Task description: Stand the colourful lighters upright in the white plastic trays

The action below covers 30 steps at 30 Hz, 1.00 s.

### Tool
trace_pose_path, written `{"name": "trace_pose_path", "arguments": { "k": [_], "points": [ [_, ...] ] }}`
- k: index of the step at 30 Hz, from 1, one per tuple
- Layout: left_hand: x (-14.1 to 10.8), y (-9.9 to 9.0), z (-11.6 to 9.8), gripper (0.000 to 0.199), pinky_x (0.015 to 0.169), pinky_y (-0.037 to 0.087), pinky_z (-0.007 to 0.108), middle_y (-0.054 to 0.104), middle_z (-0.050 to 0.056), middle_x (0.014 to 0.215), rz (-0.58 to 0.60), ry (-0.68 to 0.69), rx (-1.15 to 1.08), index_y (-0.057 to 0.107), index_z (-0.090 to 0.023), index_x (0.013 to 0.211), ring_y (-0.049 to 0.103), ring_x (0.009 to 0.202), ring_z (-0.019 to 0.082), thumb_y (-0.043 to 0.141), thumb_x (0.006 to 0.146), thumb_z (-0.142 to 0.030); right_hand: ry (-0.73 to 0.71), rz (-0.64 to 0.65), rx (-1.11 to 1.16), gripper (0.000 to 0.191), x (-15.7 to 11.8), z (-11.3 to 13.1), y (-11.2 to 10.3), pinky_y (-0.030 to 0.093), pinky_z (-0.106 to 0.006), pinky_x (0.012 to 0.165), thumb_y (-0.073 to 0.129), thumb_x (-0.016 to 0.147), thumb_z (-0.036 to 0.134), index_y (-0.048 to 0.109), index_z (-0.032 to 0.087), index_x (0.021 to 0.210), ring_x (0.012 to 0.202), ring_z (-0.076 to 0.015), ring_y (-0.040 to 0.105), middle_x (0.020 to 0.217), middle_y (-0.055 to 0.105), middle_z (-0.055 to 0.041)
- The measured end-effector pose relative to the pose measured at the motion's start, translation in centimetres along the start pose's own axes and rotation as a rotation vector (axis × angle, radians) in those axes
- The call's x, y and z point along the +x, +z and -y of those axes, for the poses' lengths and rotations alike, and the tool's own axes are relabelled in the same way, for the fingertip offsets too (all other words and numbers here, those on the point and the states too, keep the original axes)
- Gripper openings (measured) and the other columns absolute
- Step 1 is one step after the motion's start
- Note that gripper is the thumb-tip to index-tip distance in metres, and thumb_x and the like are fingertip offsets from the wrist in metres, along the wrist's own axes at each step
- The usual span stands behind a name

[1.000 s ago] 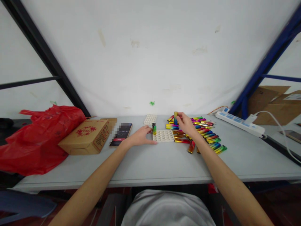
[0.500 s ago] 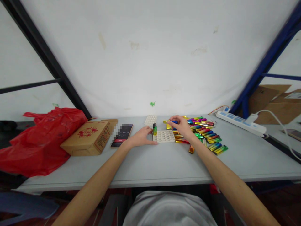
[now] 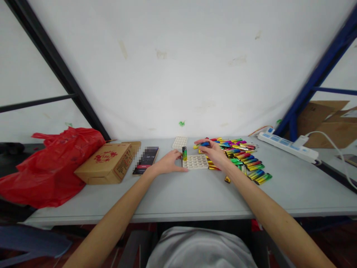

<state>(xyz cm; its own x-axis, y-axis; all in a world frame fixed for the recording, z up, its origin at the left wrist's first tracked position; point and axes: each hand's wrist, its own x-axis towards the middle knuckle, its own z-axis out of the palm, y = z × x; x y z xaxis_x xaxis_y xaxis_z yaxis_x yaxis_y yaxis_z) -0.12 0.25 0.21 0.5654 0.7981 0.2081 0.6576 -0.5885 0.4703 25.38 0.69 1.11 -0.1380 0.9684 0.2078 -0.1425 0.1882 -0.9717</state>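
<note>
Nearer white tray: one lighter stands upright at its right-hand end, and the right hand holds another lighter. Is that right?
Not quite: the head view shows the upright lighter at the left-hand end of the nearer white tray. The right hand does hold another lighter.

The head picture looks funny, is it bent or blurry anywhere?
Head view: edges look stretched, black post and blue post leaning outward; pixel blocks cover part of the phone; shiny lighters glint; small print on the box is too soft to read.
</note>
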Motion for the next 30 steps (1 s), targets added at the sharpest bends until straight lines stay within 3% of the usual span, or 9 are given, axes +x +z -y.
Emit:
{"name": "trace_pose_path", "arguments": {
  "k": [5, 11, 15, 19, 24, 27, 30],
  "points": [
    [0.1, 0.0, 0.1, 0.062, 0.095, 0.054, 0.042, 0.07, 0.01, 0.112, 0.004, 0.015, -0.012, 0.07, -0.018, 0.11, 0.065, 0.106, 0.031, 0.086, 0.07, -0.063, 0.027, 0.035, 0.114, 0.049, -0.3, 0.4, 0.5, 0.048, -0.027, 0.072, 0.087, 0.07, 0.048, 0.063, 0.025, 0.107, 0.085, -0.0168, 0.066, 0.102, 0.079, -0.0047],
    [0.1, 0.0, 0.1, 0.062, 0.096, 0.053, 0.041, 0.07, 0.01, 0.111, 0.009, 0.009, -0.006, 0.07, -0.018, 0.109, 0.065, 0.107, 0.031, 0.086, 0.069, -0.063, -0.022, 0.055, -0.026, 0.046, 0.0, 0.3, 0.2, 0.047, -0.026, 0.065, 0.08, 0.077, 0.063, 0.066, 0.021, 0.087, 0.073, -0.0152, 0.061, 0.077, 0.067, 0.0004],
    [0.1, 0.0, 0.2, 0.066, 0.096, 0.053, 0.042, 0.068, 0.011, 0.113, 0.021, 0.003, -0.001, 0.068, -0.016, 0.112, 0.064, 0.109, 0.032, 0.086, 0.07, -0.064, 0.014, 0.049, 0.009, 0.052, -0.2, 0.2, 0.7, 0.051, -0.028, 0.059, 0.078, 0.074, 0.069, 0.056, 0.024, 0.089, 0.067, -0.0147, 0.06, 0.078, 0.065, 0.0029],
    [0.0, 0.0, 0.2, 0.067, 0.097, 0.053, 0.042, 0.068, 0.012, 0.113, 0.031, 0.0, 0.0, 0.067, -0.016, 0.112, 0.064, 0.108, 0.032, 0.084, 0.071, -0.067, 0.041, 0.094, 0.025, 0.056, -0.5, -0.1, 1.3, 0.038, -0.021, 0.044, 0.077, 0.074, 0.071, 0.048, 0.028, 0.093, 0.051, -0.0091, 0.045, 0.073, 0.062, 0.0075],
    [0.1, 0.1, 0.3, 0.065, 0.096, 0.053, 0.041, 0.068, 0.012, 0.114, 0.027, 0.01, -0.006, 0.069, -0.016, 0.112, 0.065, 0.108, 0.032, 0.085, 0.071, -0.064, 0.071, 0.109, -0.013, 0.057, -0.5, -0.2, 1.6, 0.022, -0.02, 0.041, 0.07, 0.076, 0.079, 0.053, 0.027, 0.091, 0.046, -0.0083, 0.029, 0.058, 0.036, 0.0111],
    [0.2, 0.2, 0.5, 0.065, 0.095, 0.053, 0.041, 0.068, 0.012, 0.113, 0.021, 0.015, -0.002, 0.07, -0.016, 0.111, 0.065, 0.107, 0.032, 0.085, 0.071, -0.065, 0.081, 0.127, -0.053, 0.065, -0.5, -0.1, 1.6, 0.019, -0.023, 0.042, 0.057, 0.08, 0.089, 0.053, 0.024, 0.074, 0.045, -0.0089, 0.025, 0.055, 0.031, 0.0083],
    [0.2, 0.2, 0.5, 0.067, 0.095, 0.053, 0.042, 0.068, 0.012, 0.113, 0.023, 0.018, 0.006, 0.069, -0.015, 0.112, 0.065, 0.107, 0.032, 0.085, 0.071, -0.065, 0.042, 0.092, -0.138, 0.073, -0.5, 0.0, 1.7, 0.019, -0.027, 0.043, 0.043, 0.084, 0.093, 0.042, 0.024, 0.057, 0.043, -0.0099, 0.025, 0.048, 0.028, 0.0057]
  ]
}}
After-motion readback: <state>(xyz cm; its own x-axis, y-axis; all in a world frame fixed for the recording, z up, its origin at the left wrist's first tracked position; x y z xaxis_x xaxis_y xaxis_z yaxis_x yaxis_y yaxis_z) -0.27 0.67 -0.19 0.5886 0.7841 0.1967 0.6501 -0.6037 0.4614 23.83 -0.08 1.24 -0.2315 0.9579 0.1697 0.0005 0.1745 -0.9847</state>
